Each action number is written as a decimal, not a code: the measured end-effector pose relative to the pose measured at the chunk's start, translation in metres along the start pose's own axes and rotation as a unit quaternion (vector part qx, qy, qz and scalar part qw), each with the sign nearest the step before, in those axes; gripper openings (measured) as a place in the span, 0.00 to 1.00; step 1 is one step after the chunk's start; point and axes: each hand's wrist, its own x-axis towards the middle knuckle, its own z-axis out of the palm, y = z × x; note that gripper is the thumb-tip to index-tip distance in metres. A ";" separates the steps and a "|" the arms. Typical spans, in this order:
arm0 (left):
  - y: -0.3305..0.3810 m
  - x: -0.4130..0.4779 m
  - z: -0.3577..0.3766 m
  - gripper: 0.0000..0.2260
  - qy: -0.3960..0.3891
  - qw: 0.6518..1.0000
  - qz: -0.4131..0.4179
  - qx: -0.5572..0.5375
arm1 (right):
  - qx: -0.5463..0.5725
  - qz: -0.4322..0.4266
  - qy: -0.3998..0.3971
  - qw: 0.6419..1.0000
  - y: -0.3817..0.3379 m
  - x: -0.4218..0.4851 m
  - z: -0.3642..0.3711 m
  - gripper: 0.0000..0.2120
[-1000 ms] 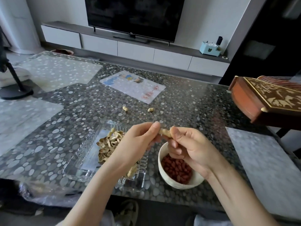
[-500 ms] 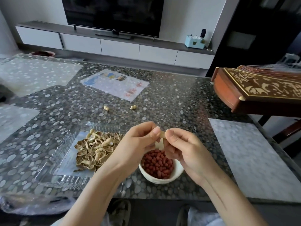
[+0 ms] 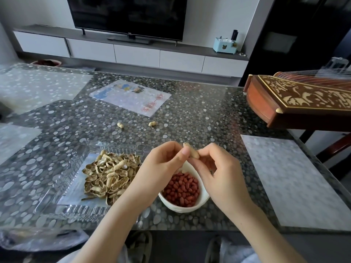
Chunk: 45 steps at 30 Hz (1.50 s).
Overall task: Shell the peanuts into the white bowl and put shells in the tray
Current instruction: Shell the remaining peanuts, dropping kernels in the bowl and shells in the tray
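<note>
Both hands work one peanut (image 3: 191, 151) held just above the far rim of the white bowl (image 3: 182, 209), likely so any kernel that drops lands inside it. Left hand (image 3: 161, 167) pinches the pod's upper end between thumb and curled fingers; right hand (image 3: 222, 172) pinches the lower end the same way, so the pod is gripped from both sides, a cracking or twisting hold by the look of it. Whether the shell has split yet cannot be told. The bowl is well filled with red-skinned kernels (image 3: 182, 188). The clear plastic tray (image 3: 72, 211) sits just beside the bowl on the left-hand side, so discarding needs only a short reach; a heap of empty shells (image 3: 110, 174) lies in it. Two unshelled peanuts (image 3: 120, 125) (image 3: 152, 124) wait farther back on the pebble-pattern table (image 3: 199, 118), well apart from the hands. Text: a small logo on the TV (image 3: 127, 16) bezel, possibly "TCL", too small to confirm. Printed sheet (image 3: 131, 97) on the table shows cartoon graphics and red marks, unreadable. Faint print on the tray floor, illegible.
</note>
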 end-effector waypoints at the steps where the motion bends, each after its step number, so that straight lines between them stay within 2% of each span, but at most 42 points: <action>1: 0.001 -0.001 0.001 0.16 -0.002 1.000 0.004 0.021 | -0.020 -0.012 0.004 1.000 -0.001 -0.001 0.001 0.13; 3: 0.001 -0.002 0.003 0.11 -0.002 0.999 0.006 0.051 | -0.048 -0.024 -0.001 0.999 -0.002 -0.002 0.003 0.11; 5: 0.002 -0.002 0.002 0.11 0.001 0.997 0.006 0.071 | -0.032 -0.010 -0.028 0.999 -0.005 -0.002 0.001 0.10; 8: 0.004 -0.003 0.000 0.13 -0.009 0.998 0.004 0.061 | 0.101 0.097 -0.121 0.983 -0.009 -0.001 -0.006 0.10; 10: 0.004 -0.003 0.000 0.18 -0.019 0.998 0.003 0.052 | 0.180 0.152 -0.160 0.959 -0.014 -0.001 -0.007 0.15; 12: 0.003 -0.004 0.001 0.19 -0.023 0.999 0.003 0.046 | 0.198 0.153 -0.141 0.958 -0.018 0.000 -0.003 0.21; 15: 0.002 -0.006 0.006 0.17 -0.013 0.999 0.017 0.048 | 0.210 0.145 -0.090 0.963 -0.027 0.000 0.004 0.17; 20: 0.002 -0.009 0.017 0.15 0.026 0.998 0.041 0.048 | 0.204 0.179 -0.032 0.962 -0.031 0.000 0.012 0.17; 26: 0.001 -0.011 0.017 0.17 0.024 0.997 0.041 0.055 | 0.223 0.238 -0.021 0.945 -0.026 0.004 0.010 0.20; 30: -0.002 -0.010 0.011 0.16 -0.008 1.000 -0.016 0.018 | 0.268 0.347 -0.088 0.895 -0.019 0.008 0.005 0.23; 35: -0.002 -0.011 0.007 0.12 -0.034 0.997 -0.062 -0.019 | 0.406 0.447 -0.174 0.778 -0.012 0.012 -0.003 0.21; 37: -0.003 -0.010 0.004 0.15 -0.024 0.996 -0.079 -0.020 | 0.426 0.473 -0.182 0.750 -0.009 0.012 -0.005 0.22; 38: -0.002 -0.010 0.002 0.16 -0.018 0.996 -0.085 -0.007 | 0.418 0.479 -0.178 0.751 -0.007 0.012 -0.005 0.21; 39: -0.001 -0.009 0.001 0.15 -0.011 0.996 -0.084 0.022 | 0.390 0.479 -0.172 0.768 -0.006 0.013 -0.006 0.21; 41: 0.000 -0.008 -0.001 0.15 0.006 0.988 -0.061 0.142 | 0.285 0.456 -0.157 0.828 -0.005 0.013 -0.008 0.20; 43: -0.002 -0.006 -0.002 0.15 0.026 0.954 -0.028 0.297 | 0.184 0.418 -0.141 0.878 -0.003 0.012 -0.009 0.20; 45: -0.002 -0.005 -0.002 0.15 0.048 0.913 -0.009 0.404 | 0.119 0.373 -0.125 0.912 -0.001 0.011 -0.009 0.21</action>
